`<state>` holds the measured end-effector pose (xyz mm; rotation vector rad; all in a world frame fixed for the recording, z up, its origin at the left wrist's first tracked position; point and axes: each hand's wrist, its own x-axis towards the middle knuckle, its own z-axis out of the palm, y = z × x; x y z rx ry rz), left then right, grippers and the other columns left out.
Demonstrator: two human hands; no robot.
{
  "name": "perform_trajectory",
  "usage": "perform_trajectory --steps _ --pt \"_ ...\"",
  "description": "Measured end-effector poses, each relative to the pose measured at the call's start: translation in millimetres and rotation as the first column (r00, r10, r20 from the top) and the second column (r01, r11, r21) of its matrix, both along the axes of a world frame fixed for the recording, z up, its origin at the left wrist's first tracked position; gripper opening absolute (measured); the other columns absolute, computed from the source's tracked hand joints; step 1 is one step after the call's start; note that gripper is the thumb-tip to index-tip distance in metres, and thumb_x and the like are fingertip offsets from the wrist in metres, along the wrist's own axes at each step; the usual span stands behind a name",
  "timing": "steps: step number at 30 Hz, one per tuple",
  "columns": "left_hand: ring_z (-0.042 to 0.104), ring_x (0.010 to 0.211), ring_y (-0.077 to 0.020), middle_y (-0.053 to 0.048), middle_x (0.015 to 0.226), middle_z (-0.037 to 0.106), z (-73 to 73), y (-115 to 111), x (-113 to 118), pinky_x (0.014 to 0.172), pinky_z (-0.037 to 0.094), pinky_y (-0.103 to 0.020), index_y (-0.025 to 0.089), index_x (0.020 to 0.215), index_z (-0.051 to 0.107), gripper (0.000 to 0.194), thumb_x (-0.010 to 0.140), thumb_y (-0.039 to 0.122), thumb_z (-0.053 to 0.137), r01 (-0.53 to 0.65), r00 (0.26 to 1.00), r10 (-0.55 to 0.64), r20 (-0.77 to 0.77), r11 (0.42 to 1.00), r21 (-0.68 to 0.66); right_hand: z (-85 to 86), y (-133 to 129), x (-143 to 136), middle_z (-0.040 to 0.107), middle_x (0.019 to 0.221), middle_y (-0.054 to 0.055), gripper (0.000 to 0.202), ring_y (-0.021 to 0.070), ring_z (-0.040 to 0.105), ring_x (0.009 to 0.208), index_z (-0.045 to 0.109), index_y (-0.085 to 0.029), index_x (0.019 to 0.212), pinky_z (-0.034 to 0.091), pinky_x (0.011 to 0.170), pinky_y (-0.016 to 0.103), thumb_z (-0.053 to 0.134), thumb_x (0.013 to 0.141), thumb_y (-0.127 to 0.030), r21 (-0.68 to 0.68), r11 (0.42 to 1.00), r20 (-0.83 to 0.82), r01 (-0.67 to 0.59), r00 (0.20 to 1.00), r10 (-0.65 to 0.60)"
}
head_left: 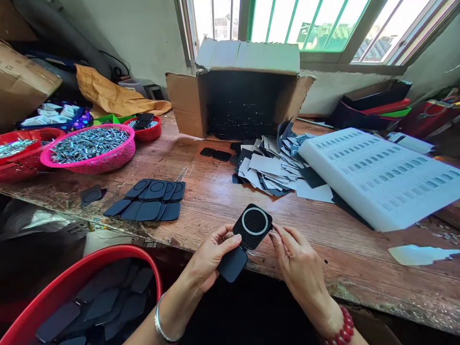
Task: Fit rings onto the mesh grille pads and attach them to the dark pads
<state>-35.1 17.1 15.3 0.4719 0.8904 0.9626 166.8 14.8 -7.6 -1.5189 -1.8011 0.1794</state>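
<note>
A black hinged device [233, 264] with a pale ring on its upper panel is unfolded just over the table's front edge. My left hand [212, 256] grips it from the left, thumb on the front near the hinge. At the upper panel's right edge, my right hand [300, 256] has thumb and forefinger pinched together; what lies between them, if anything, is too small to make out. Similar black devices [153, 211] lie in overlapping rows on the table to the left, beside a loose dark sheet [92, 195] with a ring mark.
A red tub [156, 270] of black panels stands lower left. Behind are a pink basket [131, 143] of metal parts, smaller red baskets, and an open cardboard box [185, 103]. Grey and black cards [268, 165] are heaped beside a white foam block [391, 184] on the right.
</note>
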Motion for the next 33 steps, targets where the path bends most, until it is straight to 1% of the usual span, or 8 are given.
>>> perform_trajectory --steps 5,9,11,15,20,22,29,33 --pt "0.059 0.063 -0.0073 0.001 0.078 0.07 5.2 2 0 0.058 0.044 -0.016 0.017 0.09 0.071 0.039 0.062 0.035 0.092 -0.021 1.0 0.021 0.018 1.0 0.01 -1.0 1 -8 0.066 0.121 0.016 0.053 0.0218 0.067 0.077 0.057 -0.016 0.134 0.057 0.068 0.037 0.045 0.097 -0.051 -0.174 0.984 -0.125 -0.033 0.992 0.011" --pt "0.06 0.062 -0.0086 0.001 0.078 0.069 6.0 4 -7 0.057 0.045 -0.018 0.018 0.093 0.07 0.043 0.061 0.035 0.092 -0.069 0.998 0.069 -0.003 0.998 0.014 4.5 14 -7 0.062 0.128 0.022 0.088 0.021 0.065 0.073 0.038 -0.009 0.149 0.056 0.064 0.038 0.06 0.083 -0.061 -0.283 0.959 -0.342 -0.013 0.935 -0.088" --pt "0.059 0.063 -0.0091 0.001 0.078 0.069 5.1 3 -11 0.057 0.045 -0.018 0.018 0.093 0.07 0.041 0.064 0.037 0.091 -0.023 0.999 0.024 -0.035 0.999 0.032 11.9 22 -4 0.067 0.118 0.019 0.084 0.022 0.065 0.075 0.053 -0.01 0.139 0.054 0.059 0.034 0.066 0.075 -0.063 -0.402 0.905 -0.475 -0.141 0.877 -0.074" --pt "0.058 0.067 -0.0092 0.0 0.077 0.067 3.5 1 -17 0.062 0.044 -0.018 0.017 0.091 0.07 0.037 0.067 0.038 0.089 0.064 0.995 -0.06 -0.082 0.997 0.052 26.6 34 1 0.07 0.072 0.007 0.044 0.0159 0.055 0.06 0.075 -0.015 0.077 0.04 0.05 0.026 0.07 0.073 -0.058 -0.594 0.66 -0.601 -0.46 0.799 0.016" --pt "0.057 0.07 -0.0095 0.0 0.082 0.068 3.9 3 -21 0.065 0.043 -0.019 0.018 0.092 0.073 0.037 0.064 0.036 0.089 0.076 0.992 -0.073 -0.1 0.997 0.03 35.7 34 15 0.052 0.05 -0.002 0.033 0.0117 0.04 0.05 0.067 -0.02 0.058 0.031 0.049 0.026 0.075 0.068 -0.05 -0.454 0.882 -0.508 -0.124 0.849 -0.142" --pt "0.058 0.071 -0.0103 -0.001 0.082 0.068 4.6 4 -23 0.066 0.043 -0.02 0.017 0.091 0.074 0.034 0.065 0.036 0.087 0.1 0.987 -0.093 -0.134 0.994 0.043 38.4 30 24 0.052 0.051 -0.003 0.032 0.0122 0.042 0.052 0.067 -0.021 0.06 0.033 0.051 0.026 0.075 0.069 -0.05 -0.403 0.915 -0.506 0.001 0.833 -0.224" --pt "0.063 0.069 -0.0142 -0.005 0.081 0.073 3.8 1 -4 0.065 0.05 -0.024 0.016 0.096 0.076 0.028 0.07 0.027 0.073 0.299 0.94 -0.295 -0.17 0.954 -0.001 29.0 6 30 0.073 0.081 0.006 0.033 0.0218 0.063 0.081 0.075 -0.019 0.069 0.05 0.077 0.032 0.082 0.067 -0.051 -0.524 0.766 -0.725 -0.373 0.667 -0.172" --pt "0.069 0.068 -0.0193 -0.008 0.075 0.073 3.0 0 8 0.063 0.057 -0.031 0.014 0.098 0.075 0.032 0.069 0.023 0.066 0.371 0.914 -0.374 -0.155 0.927 -0.048 19.8 -5 24 0.072 0.078 0.006 0.034 0.0193 0.061 0.075 0.074 -0.018 0.068 0.05 0.073 0.03 0.082 0.068 -0.051 -0.567 0.717 -0.73 -0.405 0.651 -0.209"
